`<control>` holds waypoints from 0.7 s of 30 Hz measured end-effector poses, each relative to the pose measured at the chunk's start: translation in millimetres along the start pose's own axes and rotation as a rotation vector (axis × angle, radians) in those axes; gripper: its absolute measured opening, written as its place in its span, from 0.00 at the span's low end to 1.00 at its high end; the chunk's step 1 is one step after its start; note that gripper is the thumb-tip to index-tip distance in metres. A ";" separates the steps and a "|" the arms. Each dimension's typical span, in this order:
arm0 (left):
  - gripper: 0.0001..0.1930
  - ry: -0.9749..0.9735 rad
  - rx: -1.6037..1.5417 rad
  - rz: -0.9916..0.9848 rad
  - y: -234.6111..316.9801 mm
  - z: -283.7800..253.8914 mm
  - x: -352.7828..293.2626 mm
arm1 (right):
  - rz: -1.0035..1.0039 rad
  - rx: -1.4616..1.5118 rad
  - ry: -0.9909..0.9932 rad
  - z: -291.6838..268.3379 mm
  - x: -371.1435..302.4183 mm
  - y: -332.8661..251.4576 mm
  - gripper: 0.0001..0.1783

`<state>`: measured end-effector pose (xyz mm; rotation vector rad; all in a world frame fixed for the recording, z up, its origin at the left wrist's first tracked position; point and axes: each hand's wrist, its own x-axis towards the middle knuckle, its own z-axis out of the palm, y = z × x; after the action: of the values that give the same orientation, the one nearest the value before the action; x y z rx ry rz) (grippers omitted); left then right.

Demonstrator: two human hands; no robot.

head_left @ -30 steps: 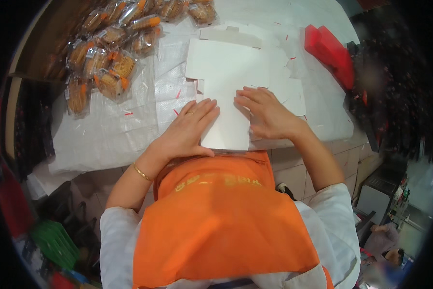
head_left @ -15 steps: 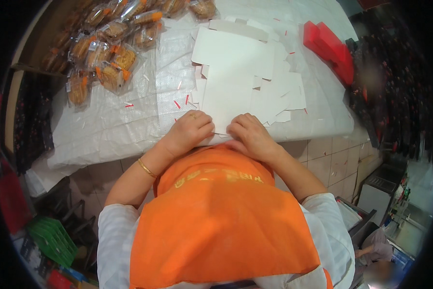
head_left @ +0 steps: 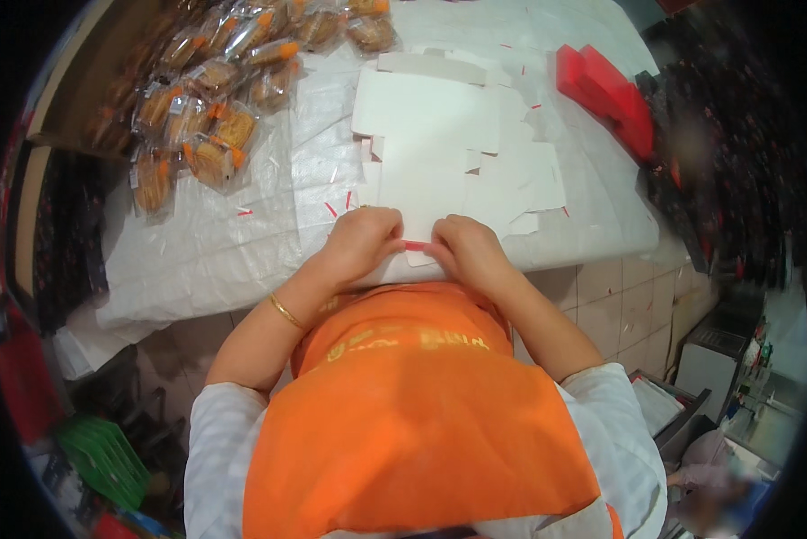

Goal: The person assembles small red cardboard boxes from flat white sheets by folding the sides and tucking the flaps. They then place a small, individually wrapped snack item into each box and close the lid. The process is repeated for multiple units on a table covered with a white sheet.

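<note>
A flat white cardboard box blank point(head_left: 430, 117) lies in front of me on the table, with cut flaps and notches along its sides. My left hand point(head_left: 366, 238) and my right hand point(head_left: 468, 247) pinch its near edge, one at each side, fingers curled and thumbs underneath. Between them a narrow red strip point(head_left: 415, 245) shows at that edge, apparently a folded-over flap. More white card sheets point(head_left: 538, 171) lie beneath and to the right of the blank.
Several cookies in clear packets point(head_left: 215, 162) are heaped at the far left. Folded red card pieces point(head_left: 605, 94) lie at the right edge of the white-covered table point(head_left: 197, 260). Small red and white scraps are scattered about. A green crate point(head_left: 102, 460) is at lower left; a person point(head_left: 704, 472) at lower right.
A red strip now shows between my hands at the blank's near edge. My thumbs have come up against that edge. The whole view has shifted slightly.
</note>
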<state>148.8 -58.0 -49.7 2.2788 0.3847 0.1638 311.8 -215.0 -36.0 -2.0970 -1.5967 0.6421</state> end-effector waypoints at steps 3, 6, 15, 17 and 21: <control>0.08 -0.050 -0.028 -0.073 0.8 -1.8 1.9 | -0.045 -0.217 -0.044 9.1 4.5 -3.3 0.09; 0.09 -0.003 -0.022 -0.017 8.2 -0.1 -2.8 | -0.268 -0.190 0.089 8.8 2.8 -17.9 0.07; 0.26 0.151 0.356 0.274 15.5 -53.8 -7.0 | -0.392 -0.219 0.184 -15.8 -20.5 -19.9 0.19; 0.26 0.084 0.471 0.254 -1.5 -61.9 0.8 | -0.368 -0.120 0.035 -28.9 -25.6 -31.2 0.22; 0.20 0.095 0.211 0.270 -40.5 -39.8 7.6 | -0.226 0.023 -0.336 -56.1 -15.3 -40.4 0.28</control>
<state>137.5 -2.0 -53.2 2.5319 0.1452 0.3855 310.5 -222.9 34.3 -1.8247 -1.9598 0.9653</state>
